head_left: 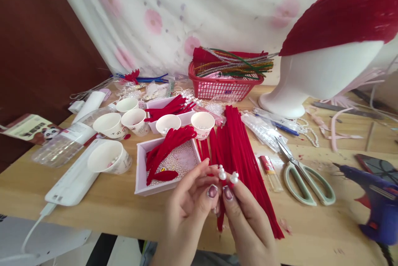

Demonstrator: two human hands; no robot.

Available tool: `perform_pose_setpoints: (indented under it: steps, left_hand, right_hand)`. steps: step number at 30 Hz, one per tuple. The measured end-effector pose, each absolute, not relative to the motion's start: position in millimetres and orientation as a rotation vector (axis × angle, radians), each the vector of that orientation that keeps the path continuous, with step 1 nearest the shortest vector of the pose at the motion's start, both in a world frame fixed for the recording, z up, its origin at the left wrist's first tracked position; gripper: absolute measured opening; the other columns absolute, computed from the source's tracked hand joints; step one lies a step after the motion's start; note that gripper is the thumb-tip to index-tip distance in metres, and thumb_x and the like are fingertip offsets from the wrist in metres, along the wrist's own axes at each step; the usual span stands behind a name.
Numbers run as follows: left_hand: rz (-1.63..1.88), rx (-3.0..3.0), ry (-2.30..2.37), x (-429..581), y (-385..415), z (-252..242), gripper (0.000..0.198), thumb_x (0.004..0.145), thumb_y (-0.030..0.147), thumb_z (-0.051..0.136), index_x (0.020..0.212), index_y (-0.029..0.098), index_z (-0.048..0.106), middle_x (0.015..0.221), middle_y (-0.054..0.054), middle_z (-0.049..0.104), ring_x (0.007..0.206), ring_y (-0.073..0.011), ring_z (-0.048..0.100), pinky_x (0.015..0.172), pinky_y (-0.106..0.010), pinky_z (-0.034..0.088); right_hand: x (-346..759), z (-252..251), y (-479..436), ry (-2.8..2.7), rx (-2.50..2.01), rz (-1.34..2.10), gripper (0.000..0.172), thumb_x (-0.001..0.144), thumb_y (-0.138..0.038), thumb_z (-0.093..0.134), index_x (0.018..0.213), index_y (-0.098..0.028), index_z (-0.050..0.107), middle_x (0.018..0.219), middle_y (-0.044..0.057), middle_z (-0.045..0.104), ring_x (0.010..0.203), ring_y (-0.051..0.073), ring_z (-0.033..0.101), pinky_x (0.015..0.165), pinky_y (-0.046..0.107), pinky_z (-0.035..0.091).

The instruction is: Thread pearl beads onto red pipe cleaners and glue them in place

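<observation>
My left hand point(189, 206) and my right hand point(248, 216) meet above the table's front edge, thumbs and fingers pinched. A red chenille stem with white pearls on its tip point(222, 173) sticks up from my left fingers. Close beside it, my right fingers hold a second pearl-tipped red stem point(234, 178). Most of both stems is hidden behind the fingers. Long red chenille stems point(241, 146) lie in a bundle behind and under my hands. Left of my hands, a pale lilac box point(155, 190) contains small pearls and red velvety shapes point(168, 150).
Several paper cups point(107, 156) stand at the left, near a white power bank-like block point(70, 183). Scissors point(306, 175), a lighter point(271, 172) and a blue glue gun point(373, 195) lie at the right. Behind are a red basket point(224, 88) and a white mannequin head point(320, 75).
</observation>
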State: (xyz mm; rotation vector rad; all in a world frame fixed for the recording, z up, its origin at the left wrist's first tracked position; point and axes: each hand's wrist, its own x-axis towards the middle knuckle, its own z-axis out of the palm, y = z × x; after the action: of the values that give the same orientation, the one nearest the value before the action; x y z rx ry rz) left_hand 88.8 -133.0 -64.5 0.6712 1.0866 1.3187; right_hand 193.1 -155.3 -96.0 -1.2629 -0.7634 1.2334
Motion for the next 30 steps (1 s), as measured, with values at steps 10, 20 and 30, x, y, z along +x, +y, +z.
perform_pose_setpoints:
  steps: [10,20,30]
  left_hand:
    - [1.26,0.954,1.167,90.6,-132.8,-70.0,0.011,0.085,0.033,0.073,0.083,0.027,0.082,0.102,-0.004,0.078,0.102,-0.0214,0.071,0.093,-0.028,0.057]
    - [1.221,0.89,1.184,89.8,-128.5,-74.5,0.009,0.078,0.027,0.076,0.082,0.024,0.084,0.096,-0.007,0.082,0.097,-0.0248,0.074,0.091,-0.034,0.058]
    - [1.353,0.596,1.158,89.6,-130.3,-77.3,0.025,0.076,0.044,0.085,0.081,0.021,0.075,0.072,-0.001,0.075,0.073,-0.015,0.07,0.075,-0.021,0.057]
  right_hand:
    - [199.9,-88.5,-150.4,-1.064,-1.241,1.118,0.02,0.101,-0.047,0.057,0.104,-0.029,0.048,0.068,-0.004,0.07,0.044,0.01,0.052,0.044,0.019,0.039]
    - [198.9,-89.3,-146.8,-1.084,-1.379,1.212,0.023,0.097,-0.038,0.06,0.091,-0.028,0.04,0.058,-0.008,0.065,0.049,0.011,0.057,0.048,0.019,0.036]
    - [265.7,-91.8,-152.7,-1.013,-1.591,0.439,0.025,0.089,-0.046,0.068,0.098,-0.025,0.057,0.079,-0.001,0.058,0.068,0.016,0.059,0.06,0.028,0.046]
